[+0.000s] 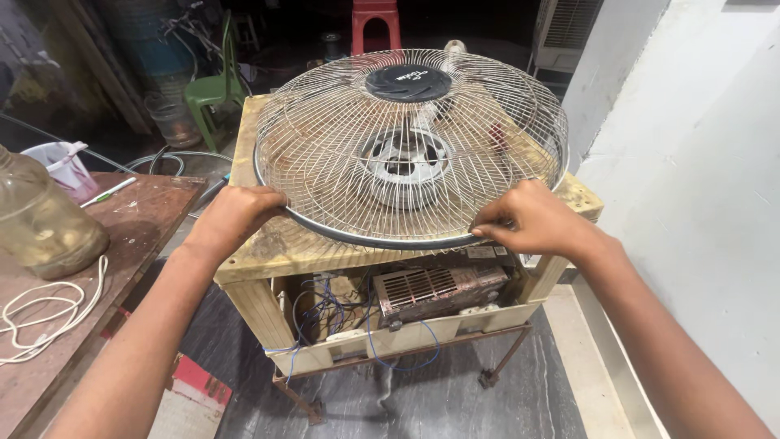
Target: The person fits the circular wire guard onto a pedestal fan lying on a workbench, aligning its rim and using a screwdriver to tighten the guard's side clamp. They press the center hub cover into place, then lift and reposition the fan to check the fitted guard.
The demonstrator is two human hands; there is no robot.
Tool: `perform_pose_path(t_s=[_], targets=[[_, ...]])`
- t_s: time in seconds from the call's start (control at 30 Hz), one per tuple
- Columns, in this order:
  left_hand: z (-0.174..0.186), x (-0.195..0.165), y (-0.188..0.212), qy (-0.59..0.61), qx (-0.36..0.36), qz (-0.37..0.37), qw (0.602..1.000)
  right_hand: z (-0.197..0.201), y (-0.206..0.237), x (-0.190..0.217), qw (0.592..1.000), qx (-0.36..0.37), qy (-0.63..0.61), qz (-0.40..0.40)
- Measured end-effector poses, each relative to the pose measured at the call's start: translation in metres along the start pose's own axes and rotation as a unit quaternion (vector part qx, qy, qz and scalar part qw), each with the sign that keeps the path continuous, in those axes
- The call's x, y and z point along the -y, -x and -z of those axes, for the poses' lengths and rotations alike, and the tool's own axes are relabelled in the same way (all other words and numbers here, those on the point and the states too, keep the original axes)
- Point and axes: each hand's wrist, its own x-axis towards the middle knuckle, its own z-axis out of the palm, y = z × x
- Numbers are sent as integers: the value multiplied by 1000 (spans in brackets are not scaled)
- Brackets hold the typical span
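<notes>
Two bare hands grip the near rim of a round wire fan guard (pixel 406 146). The left hand (pixel 234 215) is closed over the rim at its near left, knuckles up, fingers curled down around the dark edge band. The right hand (pixel 532 219) pinches the rim at the near right, thumb and fingertips pressed together on the band.

The fan guard lies flat, face up, on a worn wooden table (pixel 276 248) with a stained yellowish top. A black round cap (pixel 408 82) sits at the middle of the wires on the far side, and through the mesh shows the pale fan motor hub (pixel 404 162).

Below the table top, in an open compartment, lie a rusty vented metal box (pixel 439 289) and a tangle of blue and white wires (pixel 333 313); a thin metal frame stands under the compartment on a dark stone floor (pixel 455 398).

At left stands a second, brown table (pixel 138 211) carrying a large cloudy plastic bottle (pixel 41 219), a coil of white cord (pixel 36 317) and a pink-and-white cup (pixel 65 171). Farther off are a green plastic chair (pixel 215 81) and a red plastic stool (pixel 376 23). A white wall (pixel 699 162) runs along the right.
</notes>
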Motion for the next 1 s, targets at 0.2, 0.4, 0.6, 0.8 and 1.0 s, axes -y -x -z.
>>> perform_pose_path(t_s=[0.2,0.4,0.6,0.8,1.0], targets=[[3,-4,-3,-4,2,9,1000,-15,13,-1,994,-91,-2,65],[22,-12,-15,-58,66,47,995,-32,24,-4,985,-150,-1,81],[22,-13,-12,-92,92,54,990,-42,32,-4,975,-195,15,110],[3,-14,2,-160,-35,-26,986,-57,42,-3,954,-250,38,164],[-3,-32,16,-200,-105,18,974,-62,40,-5,958,-248,29,139]])
